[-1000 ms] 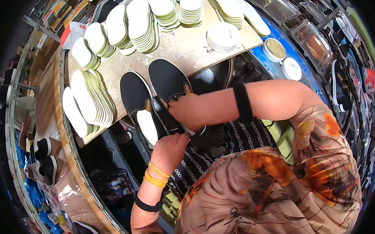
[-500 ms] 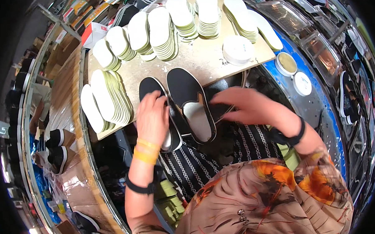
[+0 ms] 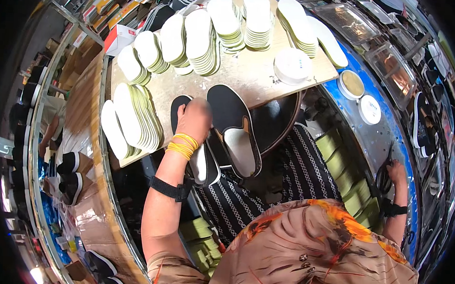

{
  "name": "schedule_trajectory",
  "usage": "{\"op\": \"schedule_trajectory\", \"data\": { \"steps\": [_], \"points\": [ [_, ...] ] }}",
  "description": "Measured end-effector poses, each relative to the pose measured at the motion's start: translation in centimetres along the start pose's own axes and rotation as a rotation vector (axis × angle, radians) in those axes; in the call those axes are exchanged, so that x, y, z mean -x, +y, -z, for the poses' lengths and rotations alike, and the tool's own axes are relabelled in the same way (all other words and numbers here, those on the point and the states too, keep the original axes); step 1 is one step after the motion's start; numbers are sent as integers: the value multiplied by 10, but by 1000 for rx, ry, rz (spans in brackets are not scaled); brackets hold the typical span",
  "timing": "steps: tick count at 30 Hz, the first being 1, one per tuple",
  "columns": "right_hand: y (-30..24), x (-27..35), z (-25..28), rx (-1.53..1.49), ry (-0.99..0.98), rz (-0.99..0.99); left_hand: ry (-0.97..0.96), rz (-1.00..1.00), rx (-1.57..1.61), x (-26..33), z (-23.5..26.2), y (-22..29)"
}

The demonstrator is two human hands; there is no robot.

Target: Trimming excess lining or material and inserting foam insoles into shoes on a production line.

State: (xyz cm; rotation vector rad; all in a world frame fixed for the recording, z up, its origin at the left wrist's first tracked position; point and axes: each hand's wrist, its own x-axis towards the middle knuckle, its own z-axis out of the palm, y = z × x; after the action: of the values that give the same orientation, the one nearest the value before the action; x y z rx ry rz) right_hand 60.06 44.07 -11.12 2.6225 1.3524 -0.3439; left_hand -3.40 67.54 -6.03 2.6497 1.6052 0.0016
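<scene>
I find two black slip-on shoes (image 3: 229, 104), smooth-faced and round-toed with pale rims, lying side by side, toes over the pale, stained board (image 3: 252, 87), heels past its near edge. The left hand (image 3: 194, 121) lies over the left shoe; how tightly its fingers close, I cannot tell. The right hand (image 3: 398, 172) is at black-handled scissors (image 3: 384, 180) on the grey table (image 3: 357, 130); its grip I cannot judge. Stacked insoles (image 3: 137, 119), white-topped and green-edged, ring the board with a round white tub (image 3: 292, 66).
</scene>
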Motion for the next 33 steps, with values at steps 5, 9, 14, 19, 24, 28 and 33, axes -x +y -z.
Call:
{"op": "schedule_trajectory", "data": {
  "steps": [5,9,14,19,24,28,33],
  "points": [
    [-10,18,-5,68,15,-93,48,15,89,9,-3,-3],
    [7,13,-45,88,69,-192,110,36,104,13,-5,-3],
    [39,9,-51,-349,348,-64,168,41,80,14,-11,-3],
    [-53,47,24,-1504,-216,190,182,-1,-33,12,-22,-6],
    [-230,50,110,-1436,-743,503,201,-25,-20,14,-28,-10],
    [-352,66,150,-906,-761,761,271,-3,95,18,-27,-10],
    [-454,100,163,216,24,1302,202,6,116,16,-26,-11]
  ]
}}
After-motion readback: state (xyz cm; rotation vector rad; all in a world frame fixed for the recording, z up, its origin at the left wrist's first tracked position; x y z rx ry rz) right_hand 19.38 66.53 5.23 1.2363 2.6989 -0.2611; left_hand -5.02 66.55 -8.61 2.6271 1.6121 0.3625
